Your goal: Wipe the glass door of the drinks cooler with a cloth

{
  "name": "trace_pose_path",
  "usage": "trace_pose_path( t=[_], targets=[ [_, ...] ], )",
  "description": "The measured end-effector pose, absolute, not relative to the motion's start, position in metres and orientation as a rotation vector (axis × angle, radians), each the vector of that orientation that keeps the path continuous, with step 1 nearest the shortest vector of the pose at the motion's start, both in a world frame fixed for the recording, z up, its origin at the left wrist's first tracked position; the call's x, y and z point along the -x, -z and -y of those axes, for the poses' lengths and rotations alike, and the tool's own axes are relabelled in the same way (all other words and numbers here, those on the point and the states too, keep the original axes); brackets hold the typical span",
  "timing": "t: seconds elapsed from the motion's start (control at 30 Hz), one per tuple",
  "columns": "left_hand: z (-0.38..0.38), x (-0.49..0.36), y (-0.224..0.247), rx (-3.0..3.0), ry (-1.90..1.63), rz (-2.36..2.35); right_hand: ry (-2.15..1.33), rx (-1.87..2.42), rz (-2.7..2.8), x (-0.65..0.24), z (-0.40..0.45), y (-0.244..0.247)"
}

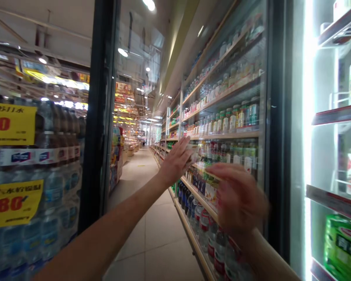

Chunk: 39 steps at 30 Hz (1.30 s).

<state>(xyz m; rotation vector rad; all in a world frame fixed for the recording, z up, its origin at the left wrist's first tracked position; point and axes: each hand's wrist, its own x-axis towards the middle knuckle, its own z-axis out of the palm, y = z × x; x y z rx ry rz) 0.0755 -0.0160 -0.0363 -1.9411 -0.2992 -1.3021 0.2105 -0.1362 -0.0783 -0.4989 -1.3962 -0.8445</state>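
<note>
My left hand point(175, 160) reaches forward to the glass door point(140, 62), its fingers stretched out and laid over a pale, crumpled cloth point(194, 153) against the pane. The cloth is partly covered by the fingers. Lower and to the right, my right hand point(241, 197) is raised in front of the same glass. Motion smears it, its fingers look bent, and I cannot make out anything in it.
A dark door frame point(98, 105) stands on the left. Behind it are stacked bottle packs point(54, 187) with yellow price signs point(10, 125). Lit cooler shelves point(336, 115) are on the right. Bottle-filled shelves point(222, 136) and a tiled aisle point(140, 171) show in the glass.
</note>
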Motion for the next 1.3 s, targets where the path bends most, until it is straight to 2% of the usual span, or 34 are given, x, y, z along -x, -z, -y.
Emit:
trace_pose_path(
  t=[0.27, 0.37, 0.47, 0.57, 0.67, 0.8, 0.9, 1.03, 1.1, 1.2, 1.3],
  targets=[
    [0.009, -0.025, 0.047, 1.917, 1.153, 0.461, 1.207, 0.839, 1.691, -0.185, 0.039, 0.069],
    [0.008, -0.009, 0.053, 1.891, 1.102, 0.493, 1.232, 0.866, 1.62, -0.186, 0.04, 0.064],
    [0.008, -0.007, 0.061, 1.818, 1.137, 0.529, 1.267, 0.892, 1.496, -0.228, 0.045, 0.062],
    [0.007, -0.017, 0.07, 1.72, 1.211, 0.634, 1.222, 1.001, 1.127, -0.287, 0.045, 0.06],
    [0.005, -0.025, 0.074, 1.682, 1.219, 0.685, 1.111, 1.087, 0.933, -0.294, 0.04, 0.055],
    [0.005, -0.025, 0.074, 1.648, 1.221, 0.689, 1.272, 1.035, 1.324, -0.235, 0.034, 0.05],
    [0.007, -0.025, 0.074, 1.664, 1.229, 0.715, 1.349, 1.018, 1.481, -0.245, 0.036, 0.045],
    [0.007, -0.027, 0.075, 1.686, 1.249, 0.742, 1.086, 1.217, 0.88, -0.338, 0.043, 0.036],
    [0.007, -0.028, 0.076, 1.689, 1.261, 0.751, 1.041, 1.235, 0.753, -0.358, 0.043, 0.035],
    [0.007, -0.029, 0.077, 1.688, 1.263, 0.764, 1.124, 1.178, 0.913, -0.324, 0.039, 0.045],
    [0.007, -0.03, 0.077, 1.681, 1.268, 0.765, 1.311, 1.001, 1.403, -0.28, 0.036, 0.058]
  ],
)
